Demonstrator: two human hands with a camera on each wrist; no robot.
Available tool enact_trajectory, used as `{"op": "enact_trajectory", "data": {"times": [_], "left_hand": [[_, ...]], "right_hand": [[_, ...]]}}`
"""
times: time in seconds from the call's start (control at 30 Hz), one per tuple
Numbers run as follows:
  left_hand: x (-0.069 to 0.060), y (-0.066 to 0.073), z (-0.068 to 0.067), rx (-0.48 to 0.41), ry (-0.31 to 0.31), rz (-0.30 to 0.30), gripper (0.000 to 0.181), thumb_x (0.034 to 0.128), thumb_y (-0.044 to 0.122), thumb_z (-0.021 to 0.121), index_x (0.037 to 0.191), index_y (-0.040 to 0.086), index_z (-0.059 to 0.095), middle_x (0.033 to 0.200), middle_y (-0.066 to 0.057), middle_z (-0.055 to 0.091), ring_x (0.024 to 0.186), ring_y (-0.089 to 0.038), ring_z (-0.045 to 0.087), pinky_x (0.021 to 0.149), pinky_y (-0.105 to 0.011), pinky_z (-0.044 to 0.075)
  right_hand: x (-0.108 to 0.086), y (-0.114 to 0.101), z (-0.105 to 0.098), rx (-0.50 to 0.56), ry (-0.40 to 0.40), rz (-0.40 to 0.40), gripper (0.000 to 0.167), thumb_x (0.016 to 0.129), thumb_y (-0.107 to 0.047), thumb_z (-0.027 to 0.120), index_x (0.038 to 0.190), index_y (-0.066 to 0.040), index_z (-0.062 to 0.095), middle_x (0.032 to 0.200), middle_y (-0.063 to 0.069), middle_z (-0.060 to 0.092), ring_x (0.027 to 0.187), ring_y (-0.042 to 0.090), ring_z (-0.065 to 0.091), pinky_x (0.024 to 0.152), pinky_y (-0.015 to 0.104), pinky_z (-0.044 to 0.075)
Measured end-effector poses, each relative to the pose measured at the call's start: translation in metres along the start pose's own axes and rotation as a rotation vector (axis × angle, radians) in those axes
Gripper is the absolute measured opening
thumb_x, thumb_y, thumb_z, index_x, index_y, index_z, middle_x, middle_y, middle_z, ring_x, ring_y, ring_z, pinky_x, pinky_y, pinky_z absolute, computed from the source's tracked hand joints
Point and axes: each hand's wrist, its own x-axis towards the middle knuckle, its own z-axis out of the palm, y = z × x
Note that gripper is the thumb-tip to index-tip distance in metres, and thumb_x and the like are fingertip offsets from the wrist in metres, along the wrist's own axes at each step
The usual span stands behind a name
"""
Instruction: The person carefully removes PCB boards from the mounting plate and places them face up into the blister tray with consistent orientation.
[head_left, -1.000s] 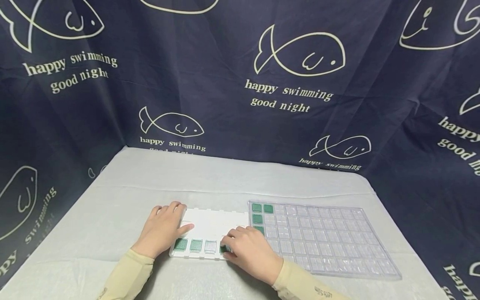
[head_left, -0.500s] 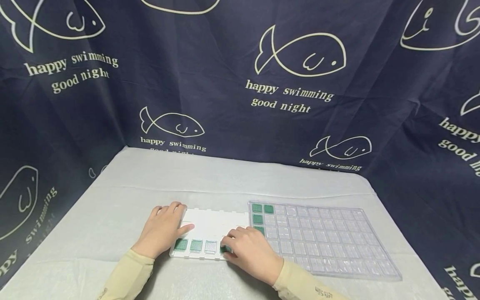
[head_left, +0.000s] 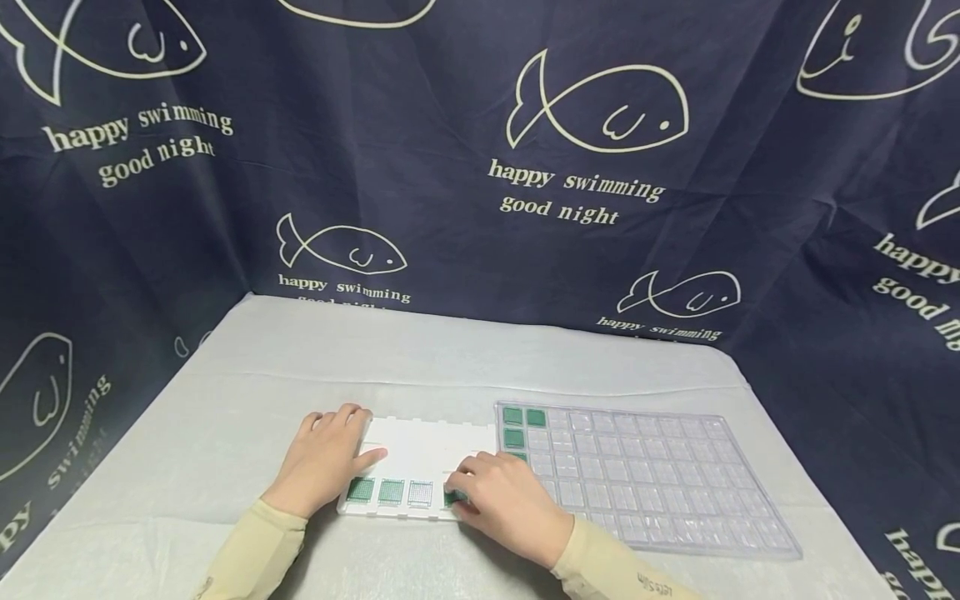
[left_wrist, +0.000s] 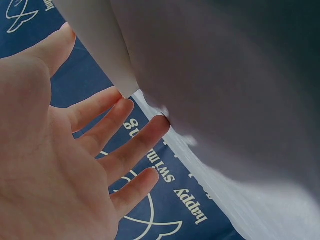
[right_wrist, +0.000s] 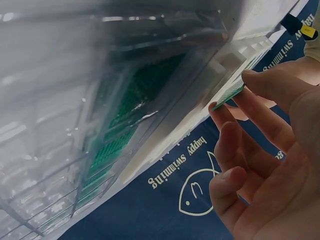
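Note:
A white plate lies on the table in the head view. Along its near edge sit a dark green perforated circuit board, a lighter green one and a whitish one. My left hand rests on the plate's left edge, thumb over the top, fingers fairly straight in the left wrist view. At the plate's right end my right hand pinches a green circuit board between thumb and fingertips. Most of that board is hidden by the hand in the head view.
Right of the white plate lies a clear plastic tray with rows of small compartments. Several green boards sit in its left-hand compartments. Dark blue fish-print fabric hangs behind and beside the white-covered table.
My right hand has shifted slightly to the right, and the green board it pinches has moved with it. The left hand stays put on the plate.

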Motion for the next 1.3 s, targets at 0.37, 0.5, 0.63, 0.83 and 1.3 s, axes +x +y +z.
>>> {"op": "enact_trajectory", "data": {"times": [0.37,0.5,0.63,0.83,1.3], "left_hand": [[0.0,0.0,0.001,0.003,-0.001,-0.002,0.056,0.0901,0.046,0.073,0.129,0.007,0.06,0.127,-0.011,0.065,0.113,-0.033,0.066,0.105,-0.057,0.044],[0.0,0.0,0.001,0.007,0.0,-0.001,0.057,0.0899,0.046,0.073,0.129,0.007,0.06,0.127,-0.011,0.065,0.113,-0.033,0.066,0.105,-0.057,0.045],[0.0,0.0,0.002,0.008,0.0,-0.001,0.057,0.0898,0.046,0.073,0.129,0.007,0.06,0.127,-0.011,0.064,0.113,-0.033,0.066,0.105,-0.057,0.045],[0.0,0.0,0.002,0.01,0.003,0.001,0.057,0.0899,0.046,0.073,0.129,0.007,0.06,0.127,-0.011,0.064,0.113,-0.033,0.065,0.104,-0.057,0.045],[0.0,-0.001,0.002,0.026,0.013,0.013,0.056,0.0897,0.046,0.073,0.127,0.007,0.06,0.125,-0.011,0.065,0.111,-0.033,0.066,0.103,-0.056,0.046]], "right_hand": [[-0.003,0.003,-0.001,0.016,0.01,-0.002,0.017,0.08,-0.027,0.086,0.093,-0.024,0.075,0.091,-0.011,0.074,0.079,0.003,0.067,0.066,0.017,0.052],[-0.004,0.006,-0.003,-0.004,0.049,-0.016,0.019,0.078,-0.026,0.087,0.091,-0.023,0.074,0.089,-0.011,0.073,0.077,0.004,0.066,0.066,0.02,0.053],[-0.005,0.011,-0.006,-0.011,0.043,-0.013,0.02,0.077,-0.025,0.087,0.093,-0.023,0.074,0.091,-0.01,0.073,0.08,0.006,0.067,0.068,0.021,0.055],[-0.009,0.023,-0.01,0.01,0.025,0.006,0.021,0.079,-0.022,0.087,0.095,-0.021,0.075,0.095,-0.007,0.074,0.085,0.008,0.07,0.072,0.024,0.059],[-0.017,0.055,-0.016,0.026,-0.013,0.081,0.021,0.079,-0.018,0.087,0.097,-0.019,0.076,0.096,-0.005,0.075,0.078,0.008,0.07,0.067,0.021,0.059]]}}
